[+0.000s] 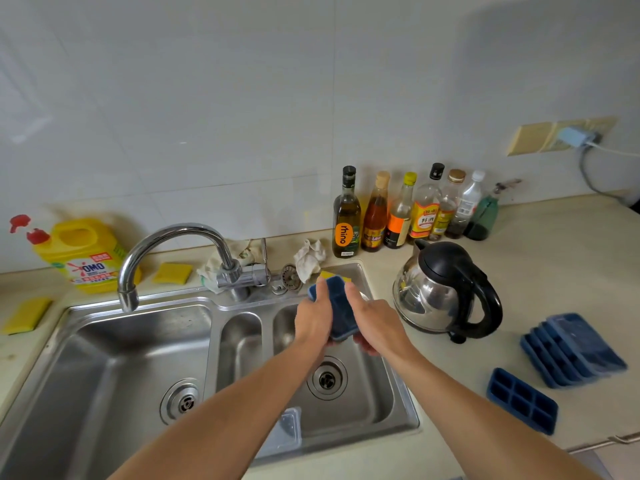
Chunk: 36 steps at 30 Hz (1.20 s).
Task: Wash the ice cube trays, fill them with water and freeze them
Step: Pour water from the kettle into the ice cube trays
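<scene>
- Blue ice cube tray (341, 306) is held over the sink's right basin (374, 393), gripped at both sides by left hand (313, 318) and right hand (375, 323).
- More trays (571, 351) are stacked near the desk's right edge.
- Risk: once wetted, tray could be dropped if grip slips.

The ice cube tray (341, 308) you hold is deep blue, the same blue as the stacked trays (571, 351) and the single tray (523, 400) on your cream bench (571, 265), and a strip of yellow sponge (332, 274) shows behind it. On your left are a yellow detergent jug (83, 254) with a red cap, another yellow pad (26, 315) and a grey steel sink (104, 341) under a shiny chrome tap (187, 229). On your right the kettle (426, 299) is mirror silver with a black lid and handle, the nearest bottle (346, 216) is dark green with an orange label, and the wall (242, 116) is plain white tile.
</scene>
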Tool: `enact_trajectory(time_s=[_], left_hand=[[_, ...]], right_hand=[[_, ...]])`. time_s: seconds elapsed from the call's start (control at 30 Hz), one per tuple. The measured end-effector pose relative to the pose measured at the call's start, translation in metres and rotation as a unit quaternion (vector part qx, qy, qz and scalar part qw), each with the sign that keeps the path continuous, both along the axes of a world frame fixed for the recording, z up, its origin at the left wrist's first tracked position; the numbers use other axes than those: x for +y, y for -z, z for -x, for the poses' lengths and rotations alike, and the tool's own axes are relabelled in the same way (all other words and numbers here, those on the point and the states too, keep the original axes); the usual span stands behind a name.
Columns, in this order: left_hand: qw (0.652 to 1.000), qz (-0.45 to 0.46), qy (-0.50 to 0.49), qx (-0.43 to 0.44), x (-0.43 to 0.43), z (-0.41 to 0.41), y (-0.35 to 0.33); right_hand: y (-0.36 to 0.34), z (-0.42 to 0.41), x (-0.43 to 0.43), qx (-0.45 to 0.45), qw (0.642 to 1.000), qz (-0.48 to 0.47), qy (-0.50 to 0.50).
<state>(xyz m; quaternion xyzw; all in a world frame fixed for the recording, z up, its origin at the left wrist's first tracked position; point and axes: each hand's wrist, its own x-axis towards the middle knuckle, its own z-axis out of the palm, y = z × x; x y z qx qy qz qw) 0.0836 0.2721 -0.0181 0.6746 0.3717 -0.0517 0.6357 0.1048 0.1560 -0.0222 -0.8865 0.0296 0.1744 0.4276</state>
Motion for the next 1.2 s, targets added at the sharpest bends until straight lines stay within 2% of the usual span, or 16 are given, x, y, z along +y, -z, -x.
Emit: enact_trajectory(time_s=[0.2, 0.47, 0.7, 0.87, 1.03, 1.2], left_hand=[[0.993, -0.099, 0.06, -0.029, 0.012, 0.006, 0.013], [0.989, -0.095, 0.098, -0.06, 0.007, 0.011, 0.015], [0.983, -0.118, 0.12, -0.069, 0.007, 0.011, 0.018], [0.978, -0.136, 0.143, -0.069, 0.001, 0.005, 0.014], [0.973, -0.146, 0.159, -0.076, -0.022, -0.002, 0.012], [0.979, -0.138, 0.129, -0.077, -0.058, -0.011, 0.008]], right_hand=[[0.0, -0.008, 0.005, 0.012, 1.0, -0.002, 0.003], [0.01, -0.004, 0.016, -0.042, 0.998, -0.036, 0.022], [0.006, -0.005, 0.012, -0.02, 0.998, -0.054, 0.013], [0.009, -0.003, 0.008, -0.052, 0.997, -0.026, 0.047], [0.006, -0.006, -0.016, -0.024, 0.998, -0.022, 0.048], [-0.004, -0.003, -0.069, 0.04, 0.998, -0.027, 0.035]])
